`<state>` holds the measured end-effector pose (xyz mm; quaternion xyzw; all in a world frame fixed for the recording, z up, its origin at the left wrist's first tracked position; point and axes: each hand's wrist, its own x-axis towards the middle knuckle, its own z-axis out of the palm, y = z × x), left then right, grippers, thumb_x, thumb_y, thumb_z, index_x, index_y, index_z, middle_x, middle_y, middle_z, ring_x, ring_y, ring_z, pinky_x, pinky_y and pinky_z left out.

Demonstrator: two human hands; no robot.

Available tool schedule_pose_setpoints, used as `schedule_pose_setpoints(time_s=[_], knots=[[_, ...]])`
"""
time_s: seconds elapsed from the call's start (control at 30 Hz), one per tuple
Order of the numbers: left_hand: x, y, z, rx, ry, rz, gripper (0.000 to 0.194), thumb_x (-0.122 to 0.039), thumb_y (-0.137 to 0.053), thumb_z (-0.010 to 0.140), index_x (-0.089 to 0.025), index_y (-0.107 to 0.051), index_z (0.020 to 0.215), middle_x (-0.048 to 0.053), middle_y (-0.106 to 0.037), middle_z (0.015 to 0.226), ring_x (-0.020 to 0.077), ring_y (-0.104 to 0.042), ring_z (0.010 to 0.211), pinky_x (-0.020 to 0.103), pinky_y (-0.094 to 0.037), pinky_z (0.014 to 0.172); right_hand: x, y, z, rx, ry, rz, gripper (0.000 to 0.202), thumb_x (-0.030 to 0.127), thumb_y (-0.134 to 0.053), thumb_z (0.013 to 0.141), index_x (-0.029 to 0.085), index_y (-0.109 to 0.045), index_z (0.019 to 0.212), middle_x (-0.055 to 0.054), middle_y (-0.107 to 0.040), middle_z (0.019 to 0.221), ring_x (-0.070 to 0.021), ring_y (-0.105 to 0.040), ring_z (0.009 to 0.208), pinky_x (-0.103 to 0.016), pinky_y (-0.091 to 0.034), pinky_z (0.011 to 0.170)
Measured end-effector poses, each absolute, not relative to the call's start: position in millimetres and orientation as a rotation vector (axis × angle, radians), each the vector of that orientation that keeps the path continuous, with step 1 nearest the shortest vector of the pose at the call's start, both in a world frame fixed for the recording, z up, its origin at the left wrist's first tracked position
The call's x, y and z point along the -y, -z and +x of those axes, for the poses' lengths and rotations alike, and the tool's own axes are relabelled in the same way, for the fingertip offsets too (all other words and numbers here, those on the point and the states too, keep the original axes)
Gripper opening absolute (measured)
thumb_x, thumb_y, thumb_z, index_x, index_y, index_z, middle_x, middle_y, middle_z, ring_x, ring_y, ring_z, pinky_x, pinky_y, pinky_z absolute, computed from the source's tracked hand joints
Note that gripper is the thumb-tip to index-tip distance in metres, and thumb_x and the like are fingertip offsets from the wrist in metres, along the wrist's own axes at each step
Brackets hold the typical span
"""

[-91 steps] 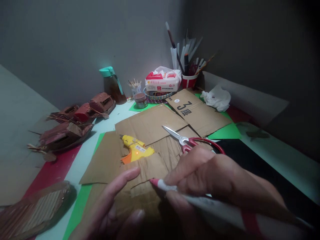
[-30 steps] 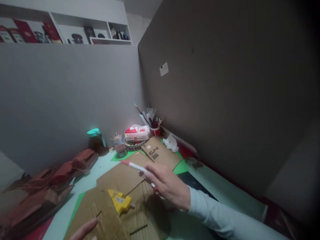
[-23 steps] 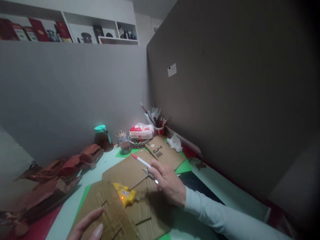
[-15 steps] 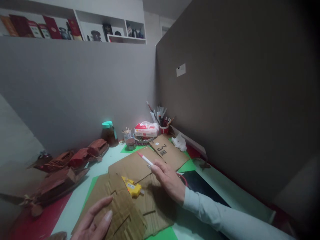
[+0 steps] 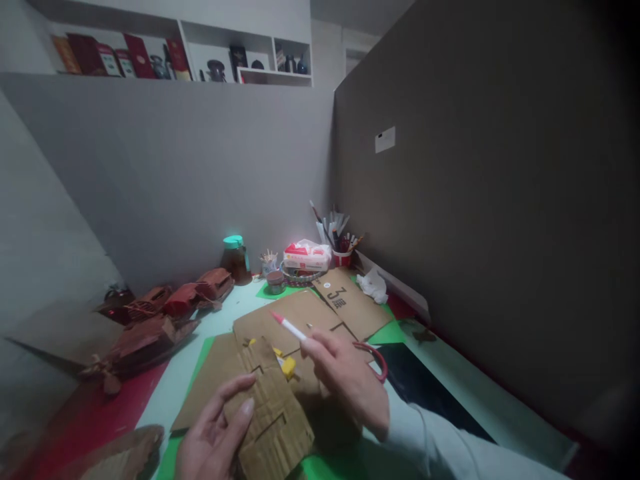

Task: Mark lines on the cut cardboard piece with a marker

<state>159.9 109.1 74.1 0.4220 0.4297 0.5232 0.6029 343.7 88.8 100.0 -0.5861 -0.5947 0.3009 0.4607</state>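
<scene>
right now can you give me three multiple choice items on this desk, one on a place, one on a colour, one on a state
1. Where does the jar stand?
A. by the back wall
B. on the shelf
C. under the right hand

2. What colour is the jar's lid?
A. red
B. teal
C. black

3. How is the pen held?
A. lying loose on the table
B. gripped in the right hand, red tip up
C. in the left hand

Answers: 1 A, it sits at the wall's foot. 2 B, the cap is teal. 3 B, the right fingers close round it; the left hand rests on the cardboard piece.
</scene>
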Motion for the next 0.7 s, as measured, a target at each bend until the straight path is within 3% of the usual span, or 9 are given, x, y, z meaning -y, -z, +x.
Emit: schedule_pose_setpoints(time_s=[0.23,0.33,0.43,0.5,0.7], knots=[[-109,-61,161,-0.989,-1.332,1.002,0.038,-0.040,-0.087,0.056,-0.020,-0.076,0.086,0.005,-0.079,0.089,0.0229,-0.071,0.092,0.024,-0.052,0.080,-59,-97,307,1.772,-0.767,-1.541,0.034,0.039,-0.025,0.099,0.021,-0.051,0.086,-0.005,-0.060,0.082,-0.0225,-0.057,0.078,-0.032,-0.038,0.067],[-108,-60,160,-0.954,-1.280,0.980,0.041,-0.043,-0.082,0.062,-0.017,-0.075,0.093,0.007,-0.079,0.086,0.0256,-0.071,0.092,0.027,-0.052,0.080,-65,-91,300,1.883,-0.656,-1.633,0.035,0.038,-0.021,0.098,0.020,-0.049,0.091,-0.012,-0.063,0.086,-0.0281,-0.058,0.080,-0.034,-0.034,0.063],[-107,-65,160,-0.941,-1.238,0.938,0.039,-0.043,-0.080,0.067,-0.018,-0.073,0.095,0.004,-0.077,0.074,0.0224,-0.073,0.076,0.023,-0.053,0.067,-71,-93,294,1.999,-0.612,-1.703,0.033,0.037,-0.022,0.097,0.020,-0.049,0.092,-0.015,-0.066,0.085,-0.0295,-0.061,0.074,-0.032,-0.025,0.054],[-109,-70,159,-0.943,-1.229,0.897,0.033,-0.039,-0.082,0.064,-0.017,-0.073,0.087,0.003,-0.075,0.066,0.0205,-0.073,0.069,0.020,-0.051,0.059,-73,-97,290,2.051,-0.620,-1.742,0.027,0.032,-0.027,0.096,0.019,-0.050,0.095,-0.016,-0.069,0.089,-0.0299,-0.064,0.074,-0.031,-0.021,0.052],[-111,-81,156,-0.940,-1.236,0.762,0.027,-0.032,-0.086,0.061,-0.017,-0.072,0.079,-0.001,-0.072,0.061,0.0163,-0.068,0.056,0.021,-0.051,0.053,-71,-96,285,2.089,-0.653,-1.813,0.018,0.026,-0.039,0.095,0.016,-0.054,0.097,-0.017,-0.072,0.089,-0.0283,-0.068,0.073,-0.030,-0.015,0.048]])
